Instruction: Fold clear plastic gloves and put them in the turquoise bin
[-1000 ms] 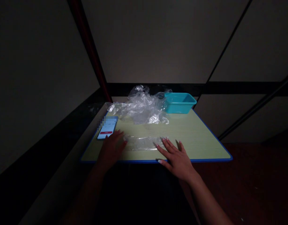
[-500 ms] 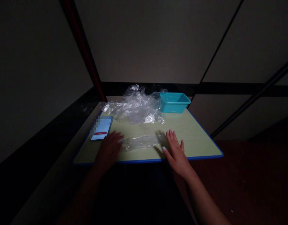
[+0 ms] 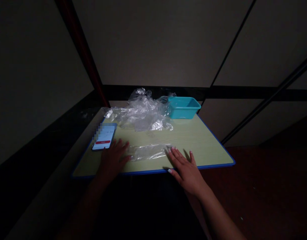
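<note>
A clear, flattened plastic bag (image 3: pixel 149 152) lies crosswise near the front edge of the pale table (image 3: pixel 193 140). At its left end is my left hand (image 3: pixel 113 160), fingers spread, close to the phone's lower edge. My right hand (image 3: pixel 185 168) reaches the bag's right end with its fingertips, fingers stretched and thumb apart. Neither hand grips anything. Behind the bag, a loose heap of crumpled clear plastic (image 3: pixel 145 111) covers the back left of the table.
A turquoise basket (image 3: pixel 184 112) stands at the back right, touching the plastic heap. The phone (image 3: pixel 104 137) with a lit screen lies at the left edge. Cabinet-like panels (image 3: pixel 153 43) rise behind the table, which has a blue rim.
My right hand has come down and slightly left onto the bag's right end. My left hand's fingers are more spread. The whole view has shifted a little.
</note>
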`<state>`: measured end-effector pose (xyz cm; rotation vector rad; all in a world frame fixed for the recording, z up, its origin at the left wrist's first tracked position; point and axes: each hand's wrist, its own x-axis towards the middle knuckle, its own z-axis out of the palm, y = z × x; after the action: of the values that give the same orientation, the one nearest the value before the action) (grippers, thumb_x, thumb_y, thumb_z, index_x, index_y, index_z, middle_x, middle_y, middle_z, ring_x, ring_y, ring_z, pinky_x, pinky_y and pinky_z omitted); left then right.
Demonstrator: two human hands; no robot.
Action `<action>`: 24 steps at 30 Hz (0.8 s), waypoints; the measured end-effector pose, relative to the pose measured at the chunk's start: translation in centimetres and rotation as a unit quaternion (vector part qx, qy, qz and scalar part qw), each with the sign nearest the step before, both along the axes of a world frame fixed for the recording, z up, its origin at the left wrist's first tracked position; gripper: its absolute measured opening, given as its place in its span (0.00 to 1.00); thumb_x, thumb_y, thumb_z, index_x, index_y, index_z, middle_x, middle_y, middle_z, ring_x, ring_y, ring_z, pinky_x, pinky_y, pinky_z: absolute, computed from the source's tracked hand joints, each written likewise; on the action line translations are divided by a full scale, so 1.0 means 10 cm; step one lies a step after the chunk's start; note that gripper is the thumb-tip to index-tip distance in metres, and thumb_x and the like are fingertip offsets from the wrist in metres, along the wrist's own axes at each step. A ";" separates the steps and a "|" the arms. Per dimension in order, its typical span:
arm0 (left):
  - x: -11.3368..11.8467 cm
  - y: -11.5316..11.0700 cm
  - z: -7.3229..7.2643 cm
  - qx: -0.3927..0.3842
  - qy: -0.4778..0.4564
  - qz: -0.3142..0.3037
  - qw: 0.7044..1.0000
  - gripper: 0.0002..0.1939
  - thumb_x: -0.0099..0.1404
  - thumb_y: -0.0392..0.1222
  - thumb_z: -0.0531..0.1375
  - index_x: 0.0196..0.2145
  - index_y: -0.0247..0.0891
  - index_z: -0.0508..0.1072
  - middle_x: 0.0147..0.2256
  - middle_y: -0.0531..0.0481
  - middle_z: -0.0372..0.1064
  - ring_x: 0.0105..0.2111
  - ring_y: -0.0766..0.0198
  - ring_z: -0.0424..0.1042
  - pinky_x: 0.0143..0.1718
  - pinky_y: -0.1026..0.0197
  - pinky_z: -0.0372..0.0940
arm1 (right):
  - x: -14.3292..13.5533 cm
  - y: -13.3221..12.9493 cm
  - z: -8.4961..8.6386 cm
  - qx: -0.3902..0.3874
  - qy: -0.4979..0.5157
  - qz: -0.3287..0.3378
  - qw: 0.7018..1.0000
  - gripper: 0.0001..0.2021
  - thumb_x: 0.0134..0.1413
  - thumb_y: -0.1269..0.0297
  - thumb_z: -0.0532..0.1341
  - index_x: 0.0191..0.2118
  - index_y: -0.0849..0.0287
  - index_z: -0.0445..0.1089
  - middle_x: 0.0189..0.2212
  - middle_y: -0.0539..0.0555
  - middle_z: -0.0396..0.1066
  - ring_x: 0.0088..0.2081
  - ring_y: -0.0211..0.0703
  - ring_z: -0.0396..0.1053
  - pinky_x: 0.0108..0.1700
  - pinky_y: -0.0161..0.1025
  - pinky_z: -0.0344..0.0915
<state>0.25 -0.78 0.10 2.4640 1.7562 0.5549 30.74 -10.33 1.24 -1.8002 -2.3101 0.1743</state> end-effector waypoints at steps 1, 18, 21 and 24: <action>-0.01 -0.01 0.02 0.031 -0.028 0.007 0.999 0.26 0.66 0.51 0.53 0.59 0.40 0.66 0.63 0.38 0.56 0.65 0.42 0.51 0.60 0.33 0.50 | 0.02 -0.02 0.00 0.025 0.009 0.003 1.000 0.32 0.65 0.57 0.50 0.70 0.49 0.37 0.69 0.57 0.42 0.68 0.52 0.43 0.65 0.68 0.31; 1.26 -1.28 -1.81 -0.229 -0.262 -0.202 0.916 0.31 0.70 0.45 0.43 0.68 0.38 0.43 0.70 0.39 0.34 0.68 0.51 0.33 0.66 0.40 0.40 | -0.11 -0.87 -1.23 -0.169 0.125 -0.076 0.975 0.36 0.59 0.47 0.56 0.69 0.47 0.43 0.70 0.60 0.34 0.69 0.58 0.35 0.63 0.62 0.47; 1.33 -1.28 -1.80 -0.226 -0.305 -0.123 0.917 0.30 0.71 0.42 0.40 0.69 0.43 0.39 0.69 0.43 0.38 0.68 0.57 0.33 0.67 0.43 0.41 | -0.07 -0.85 -1.16 -0.154 0.157 -0.148 0.964 0.30 0.64 0.50 0.50 0.69 0.45 0.43 0.70 0.58 0.40 0.69 0.53 0.39 0.62 0.60 0.51; 1.40 -1.32 -1.79 -0.203 -0.295 -0.110 0.927 0.33 0.70 0.43 0.44 0.69 0.35 0.38 0.69 0.37 0.31 0.68 0.53 0.31 0.67 0.41 0.40 | -0.12 -0.88 -1.14 -0.165 0.128 -0.159 0.965 0.37 0.61 0.44 0.53 0.70 0.51 0.41 0.70 0.62 0.34 0.69 0.57 0.38 0.62 0.61 0.51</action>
<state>14.22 -14.02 -17.80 1.9017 1.1932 0.7248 29.52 -19.10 -10.12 -2.1265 -1.8698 0.7293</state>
